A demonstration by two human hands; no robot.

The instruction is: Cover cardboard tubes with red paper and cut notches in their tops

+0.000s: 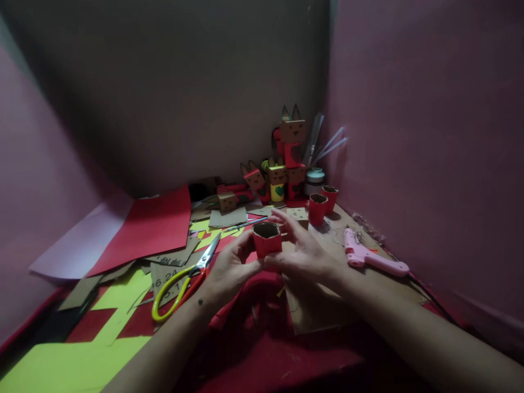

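Note:
Between my two hands is a small red paper-covered cardboard tube (267, 246), held upright with its open brown inside facing up. My left hand (235, 267) grips its left side, the thumb along the lower front. From the right, my right hand (301, 251) closes round it, thumb at the front and fingers behind. Yellow-and-red-handled scissors (180, 289) lie beside my left wrist, blades pointing away. A cardboard piece with a drawn face (298, 215) rests just beyond my right fingers.
Two more red tubes (317, 209) stand at the right. Nearer is a pink glue gun (374, 259) with its cord. Cardboard animal figures (292, 144) are stacked at the back by a lidded jar (315, 177). Red sheet (151, 229) and yellow paper (73, 363) cover the left.

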